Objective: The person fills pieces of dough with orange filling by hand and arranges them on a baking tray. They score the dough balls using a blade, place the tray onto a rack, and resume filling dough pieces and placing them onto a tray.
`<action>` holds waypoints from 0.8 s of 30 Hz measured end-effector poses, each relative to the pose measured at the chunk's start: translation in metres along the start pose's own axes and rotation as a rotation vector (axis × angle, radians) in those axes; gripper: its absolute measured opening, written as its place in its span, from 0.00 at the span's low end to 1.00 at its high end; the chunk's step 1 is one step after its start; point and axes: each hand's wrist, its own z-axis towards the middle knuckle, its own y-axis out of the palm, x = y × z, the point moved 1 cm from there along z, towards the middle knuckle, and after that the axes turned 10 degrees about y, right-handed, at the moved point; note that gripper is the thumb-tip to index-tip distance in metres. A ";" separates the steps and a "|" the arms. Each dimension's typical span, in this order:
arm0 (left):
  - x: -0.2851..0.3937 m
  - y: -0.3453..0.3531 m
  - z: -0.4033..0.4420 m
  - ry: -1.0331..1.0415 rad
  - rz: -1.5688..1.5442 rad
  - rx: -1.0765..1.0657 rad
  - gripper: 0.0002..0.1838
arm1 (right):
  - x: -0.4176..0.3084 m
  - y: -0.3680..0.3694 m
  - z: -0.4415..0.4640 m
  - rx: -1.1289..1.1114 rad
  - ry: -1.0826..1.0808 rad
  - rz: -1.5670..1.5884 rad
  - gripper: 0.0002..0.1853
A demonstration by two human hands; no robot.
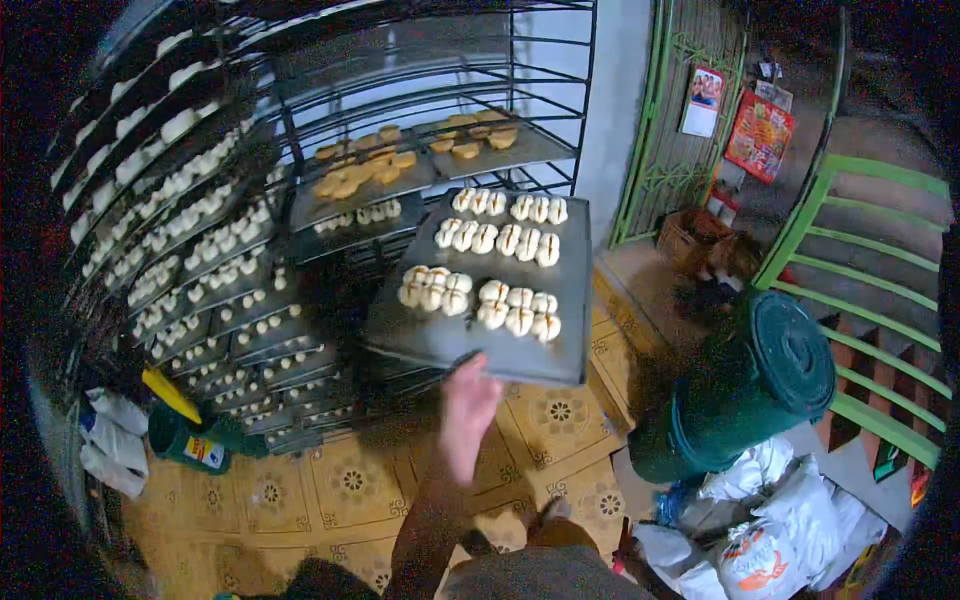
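Note:
My left hand (470,405), blurred by motion, grips the near edge of a dark metal baking tray (540,365) with the thumb over its rim. The tray tilts a little. On it lie several groups of pale, unbaked dough rolls (520,310), joined side by side, with brownish lines on top. Its far left part is close to the rack shelves; whether it touches them I cannot tell. At the bottom edge, right of my body, a dark shape that looks like my right hand (630,555) shows beside something red; its fingers are not clear.
A black metal rack (590,100) stands ahead, with trays of browned buns (365,178). On the left, more shelves hold pale dough pieces (190,185). At right are a green lidded barrel (720,400), white sacks (770,540) and a green railing (885,270). A green bucket (185,440) sits lower left.

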 end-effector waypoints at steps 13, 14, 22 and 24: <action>-0.248 0.066 0.263 0.627 -0.310 -0.119 0.17 | -0.225 0.061 0.249 -0.103 -0.365 -0.733 0.06; -0.229 0.071 0.272 0.761 0.289 0.045 0.17 | -0.239 0.060 0.260 -0.101 -0.386 -0.811 0.06; -0.241 -0.044 0.420 0.599 0.414 -0.343 0.31 | -0.219 0.173 0.339 -0.202 -0.413 -1.274 0.07; -0.190 -0.044 0.348 0.046 -0.107 -0.037 0.32 | -0.216 0.192 0.370 -0.265 -0.415 -1.382 0.08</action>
